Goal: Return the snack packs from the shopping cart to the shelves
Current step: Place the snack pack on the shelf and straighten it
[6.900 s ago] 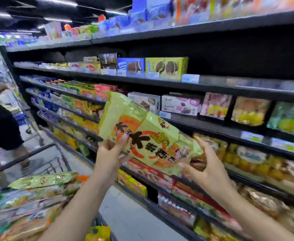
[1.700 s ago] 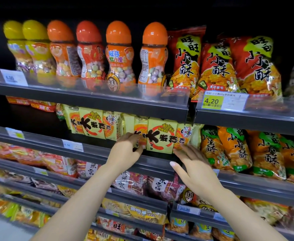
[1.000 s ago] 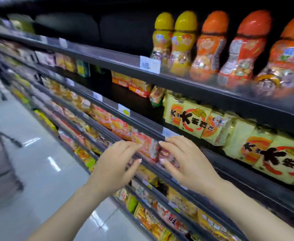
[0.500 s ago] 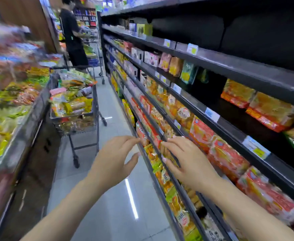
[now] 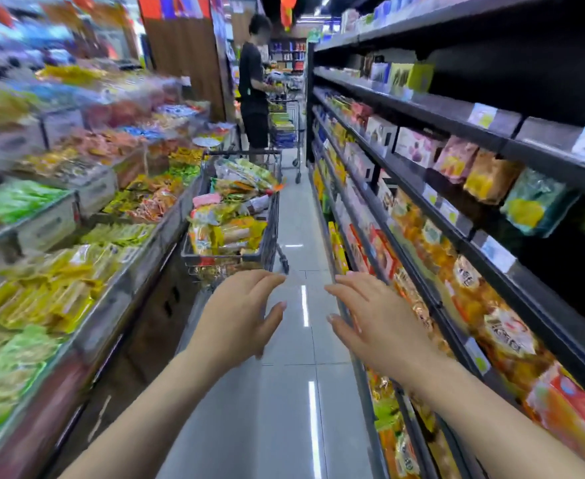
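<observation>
Both hands hovering in the lower centre of the frame, palms down, over the grey aisle floor (image 5: 294, 392). Left hand (image 5: 236, 323): grip spread, fingers loosely apart, holding nothing. Right hand (image 5: 377, 326): grip likewise spread and empty, fingers reaching toward the front edge of the shelves (image 5: 432, 108) filling the right side of the frame.

Shopping cart (image 5: 270, 233) standing just above the hands, in the centre of the frame, apart from both; near rim just beyond the left fingertips, not touching. Snack packs (image 5: 225, 229) lying heaped inside the cart, yellow, orange, green and pink wrappers piled up to rim height. None lying in either grip.

Writing: printing on the cart packs too blurred for reading. Price tags (image 5: 498, 252) sitting along the shelf rails at right, white with yellow-green patches, figures not legible. Shelf packs showing orange, red and yellow fronts with characters smeared by motion blur.

Open bins of bagged goods (image 5: 46, 299) running down the left side of the frame. A person in dark clothes (image 5: 255, 91) standing at upper centre beside a second cart (image 5: 291, 133), well apart from the hands.
</observation>
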The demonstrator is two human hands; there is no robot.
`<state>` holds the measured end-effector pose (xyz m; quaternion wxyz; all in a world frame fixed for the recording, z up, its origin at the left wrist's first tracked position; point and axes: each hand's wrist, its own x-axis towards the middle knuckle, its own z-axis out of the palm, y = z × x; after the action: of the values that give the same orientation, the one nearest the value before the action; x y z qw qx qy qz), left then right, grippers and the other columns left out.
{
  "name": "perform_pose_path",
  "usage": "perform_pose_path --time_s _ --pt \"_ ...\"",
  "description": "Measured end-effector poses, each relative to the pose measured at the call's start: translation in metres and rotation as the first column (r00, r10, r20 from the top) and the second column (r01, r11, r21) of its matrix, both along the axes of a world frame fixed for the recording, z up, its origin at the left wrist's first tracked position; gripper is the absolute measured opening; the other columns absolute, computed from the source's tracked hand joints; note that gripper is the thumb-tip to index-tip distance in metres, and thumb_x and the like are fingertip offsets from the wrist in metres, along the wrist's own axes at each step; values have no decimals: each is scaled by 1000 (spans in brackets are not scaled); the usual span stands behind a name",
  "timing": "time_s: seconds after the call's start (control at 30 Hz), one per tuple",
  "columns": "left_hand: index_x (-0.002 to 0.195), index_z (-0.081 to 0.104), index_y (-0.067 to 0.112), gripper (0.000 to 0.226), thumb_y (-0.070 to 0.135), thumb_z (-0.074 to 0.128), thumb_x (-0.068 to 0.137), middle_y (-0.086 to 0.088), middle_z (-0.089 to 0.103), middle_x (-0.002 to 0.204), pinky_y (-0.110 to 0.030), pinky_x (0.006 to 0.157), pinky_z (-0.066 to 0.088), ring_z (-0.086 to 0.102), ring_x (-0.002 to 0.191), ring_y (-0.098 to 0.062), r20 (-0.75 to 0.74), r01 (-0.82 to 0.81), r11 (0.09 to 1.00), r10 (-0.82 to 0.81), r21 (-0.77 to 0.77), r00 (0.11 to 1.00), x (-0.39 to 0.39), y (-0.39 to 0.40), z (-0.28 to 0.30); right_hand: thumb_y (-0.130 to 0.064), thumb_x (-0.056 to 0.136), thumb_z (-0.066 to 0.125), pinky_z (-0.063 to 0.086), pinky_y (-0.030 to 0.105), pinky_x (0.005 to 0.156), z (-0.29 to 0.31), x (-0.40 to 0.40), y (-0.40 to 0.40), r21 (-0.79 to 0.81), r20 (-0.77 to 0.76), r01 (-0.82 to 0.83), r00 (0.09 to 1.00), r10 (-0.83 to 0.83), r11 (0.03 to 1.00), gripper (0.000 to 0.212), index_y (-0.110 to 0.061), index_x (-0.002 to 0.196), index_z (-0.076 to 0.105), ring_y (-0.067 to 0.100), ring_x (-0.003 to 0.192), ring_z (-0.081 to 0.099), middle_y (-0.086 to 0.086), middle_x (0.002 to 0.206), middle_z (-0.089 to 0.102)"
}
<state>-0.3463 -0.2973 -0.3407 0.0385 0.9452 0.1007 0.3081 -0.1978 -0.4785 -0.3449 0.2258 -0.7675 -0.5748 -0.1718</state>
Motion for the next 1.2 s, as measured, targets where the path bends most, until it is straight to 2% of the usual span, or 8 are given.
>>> perform_pose_path --time_s 0.13,0.27,0.47,0.6,0.73,0.93,1.03,1.2 --pt "114 67 8 44 38 50 88 -6 68 106 -33 85 48 63 98 -25 -16 -84 996 84 -13 996 39 46 3 -35 86 56 43 32 98 4 52 57 3 22 -63 998 63 998 39 -16 120 62 19 113 53 0 115 62" --pt "116 66 9 42 37 51 88 -4 66 109 -30 86 43 61 99 -23 -19 -122 992 122 0 992 73 100 1 -34 87 57 47 36 98 3 101 120 5 -18 -120 993 120 993 41 -14 123 61 21 113 55 1 117 62" --pt "116 66 10 41 37 53 87 -4 66 110 -27 88 41 59 102 -21 6 -153 988 153 -1 988 131 205 -9 -39 89 45 50 38 94 -4 170 233 47 30 -167 986 166 985 44 -13 120 62 23 109 57 3 114 62" --pt "116 66 11 42 38 51 88 -2 66 110 -33 85 50 60 102 -20 0 -154 988 154 1 988 172 278 -7 -38 89 48 49 34 93 -5 211 307 40 20 -164 986 163 986 42 -14 121 62 19 109 56 0 113 61" --pt "116 67 12 44 40 48 88 -2 67 110 -30 82 48 61 100 -19 -17 -146 989 146 5 989 214 347 -1 -32 86 57 49 33 90 -4 255 369 34 11 -141 990 141 989 38 -14 119 63 19 105 57 0 110 62" --pt "117 66 12 47 43 47 88 -4 67 112 -33 84 51 63 103 -23 -60 -170 985 169 -16 984 286 430 -4 -35 87 54 49 26 88 -14 326 438 38 6 -138 990 138 990 37 -16 116 64 14 102 56 -4 108 62" --pt "119 65 13 46 42 47 89 -2 65 111 -33 83 51 62 102 -21 -65 -182 983 181 -17 981 330 466 -9 -37 86 50 51 27 84 -18 372 474 48 -1 -142 990 142 989 38 -16 114 65 15 100 58 -4 106 62" --pt "118 65 13 43 40 53 87 -1 66 110 -32 82 51 63 100 -21 -73 -245 969 245 2 967 410 512 -13 -30 79 61 53 30 81 -17 455 531 39 19 -154 988 154 987 36 -14 110 68 19 96 63 -1 102 66"
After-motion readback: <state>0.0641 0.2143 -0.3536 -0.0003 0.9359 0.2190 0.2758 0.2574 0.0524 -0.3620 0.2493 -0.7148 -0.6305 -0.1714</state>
